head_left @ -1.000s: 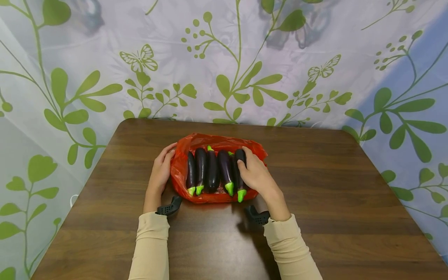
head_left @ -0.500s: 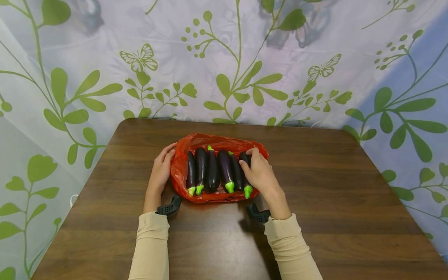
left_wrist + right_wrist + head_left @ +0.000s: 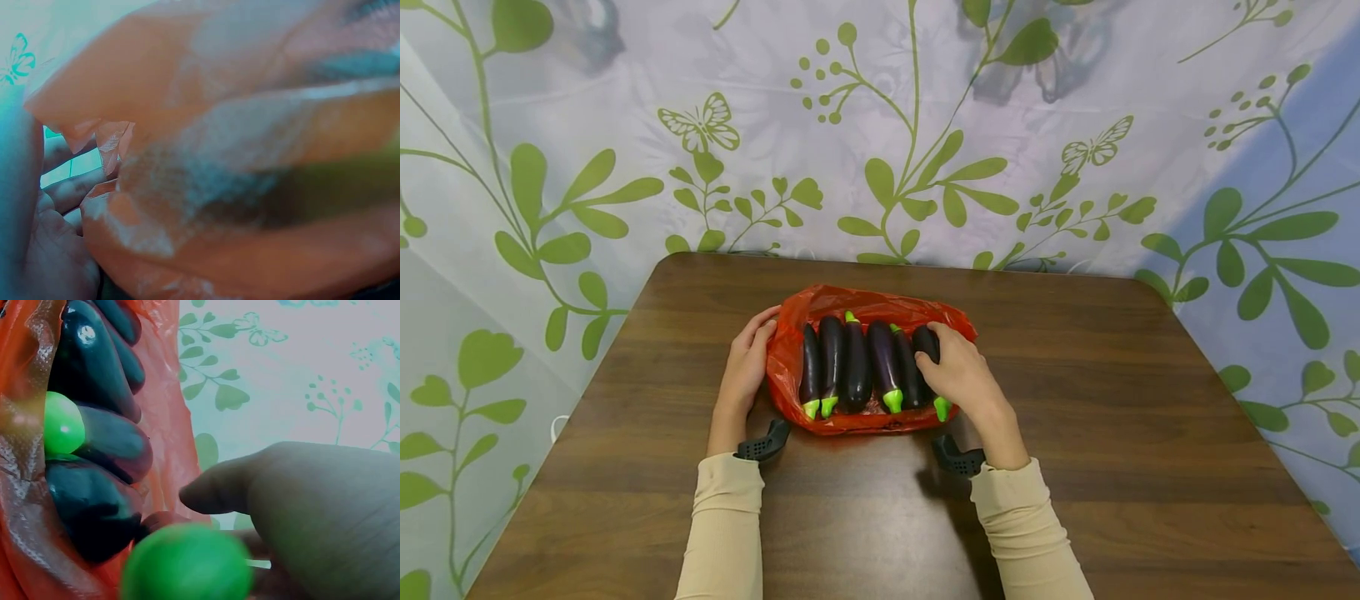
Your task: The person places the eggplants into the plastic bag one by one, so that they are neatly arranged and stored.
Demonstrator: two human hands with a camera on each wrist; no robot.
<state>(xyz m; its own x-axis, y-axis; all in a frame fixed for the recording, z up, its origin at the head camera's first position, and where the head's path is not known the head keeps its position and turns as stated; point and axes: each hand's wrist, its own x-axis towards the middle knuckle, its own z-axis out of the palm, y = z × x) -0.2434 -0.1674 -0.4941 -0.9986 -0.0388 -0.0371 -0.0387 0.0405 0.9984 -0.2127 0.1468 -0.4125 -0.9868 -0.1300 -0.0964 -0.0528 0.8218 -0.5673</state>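
Observation:
A red plastic bag (image 3: pixel 786 367) lies open on the wooden table, with several dark purple eggplants (image 3: pixel 857 367) side by side inside it. Most show bright green stem ends toward the near side. My left hand (image 3: pixel 747 358) rests against the bag's left side, its fingertips hidden by the plastic; in the left wrist view the fingers reach loosely behind the sheet. At the right end, my right hand (image 3: pixel 958 371) grips the last eggplant (image 3: pixel 927 342) from above, thumb on its left side. That eggplant's green stem end (image 3: pixel 187 562) looms close in the right wrist view.
Brown tabletop (image 3: pixel 1112 400) surrounds the bag on all sides. A light curtain (image 3: pixel 970 92) with green leaves and butterflies hangs behind the table's far edge. A black wrist mount (image 3: pixel 957 456) is on each wrist, below cream sleeves.
The right hand has shifted the rightmost eggplant a little to the right, and its stem end has come down inside the bag's near rim. The left hand has stayed put.

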